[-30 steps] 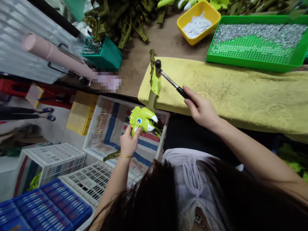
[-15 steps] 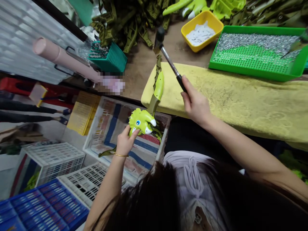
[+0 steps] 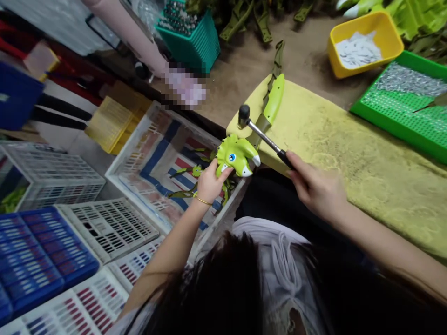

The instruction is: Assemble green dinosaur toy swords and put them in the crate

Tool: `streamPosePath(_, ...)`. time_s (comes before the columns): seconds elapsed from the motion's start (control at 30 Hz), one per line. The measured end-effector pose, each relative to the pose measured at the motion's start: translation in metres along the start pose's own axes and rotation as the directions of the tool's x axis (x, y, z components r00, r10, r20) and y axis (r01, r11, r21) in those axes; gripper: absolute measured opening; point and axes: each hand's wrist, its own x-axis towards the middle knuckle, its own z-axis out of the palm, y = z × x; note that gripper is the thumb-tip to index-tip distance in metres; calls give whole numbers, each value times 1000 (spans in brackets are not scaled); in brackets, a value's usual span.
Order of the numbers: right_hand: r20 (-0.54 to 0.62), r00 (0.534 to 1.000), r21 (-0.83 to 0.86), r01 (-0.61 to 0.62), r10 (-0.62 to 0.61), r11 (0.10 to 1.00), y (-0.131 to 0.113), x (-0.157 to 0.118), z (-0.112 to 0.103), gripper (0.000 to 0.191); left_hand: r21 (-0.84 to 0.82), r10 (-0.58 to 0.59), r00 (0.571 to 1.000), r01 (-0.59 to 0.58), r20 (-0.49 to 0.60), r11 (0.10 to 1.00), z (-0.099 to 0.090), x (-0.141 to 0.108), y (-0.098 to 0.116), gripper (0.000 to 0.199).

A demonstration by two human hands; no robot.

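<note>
My left hand (image 3: 210, 184) is closed on the head end of a green toy dinosaur (image 3: 234, 158) with a blue eye and white horn tips. From the head, an olive and lime jointed body (image 3: 275, 100) stretches away across the end of the yellow pad (image 3: 307, 125). A small hammer (image 3: 267, 138) with a black handle, metal shaft and black-capped head is gripped in my right hand (image 3: 316, 188). The hammer's head hangs over or near the toy's neck, close to the pad's left end; whether it touches cannot be told.
Behind the pad stand a yellow tub (image 3: 365, 44) of small white pieces and a green tray (image 3: 401, 116) of metal pins. Teal stacked baskets (image 3: 195, 39) hold metal parts. Below left is a lined crate (image 3: 134, 160) with toys inside; white and blue crates (image 3: 45, 251) surround it.
The hammer head has come down from beyond the toy's far end to near its neck. The whole view has turned and shifted. My left hand still holds the toy's head.
</note>
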Motion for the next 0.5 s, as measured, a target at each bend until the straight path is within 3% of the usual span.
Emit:
streamPosePath(0.07, 18, 999, -46, 42, -41, 998, -4, 0, -4, 39, 21, -3, 1000, 3, -1, 1000, 2, -2, -2, 51)
streamPosePath(0.2, -90, 992, -29, 82, -84, 996, -11, -2, -14, 41, 54, -2, 999, 4, -38, 999, 5, -3, -6, 57)
streamPosePath(0.37, -96, 990, -65, 99, -105, 993, -5, -9, 5, 35, 96, 42, 997, -36, -65, 995, 12, -3, -12, 67)
streamPosePath(0.5, -268, 962, 25, 53, -44, 998, 2, -11, 6, 54, 143, 76, 974, -46, -214, 989, 20, -5, -18, 74)
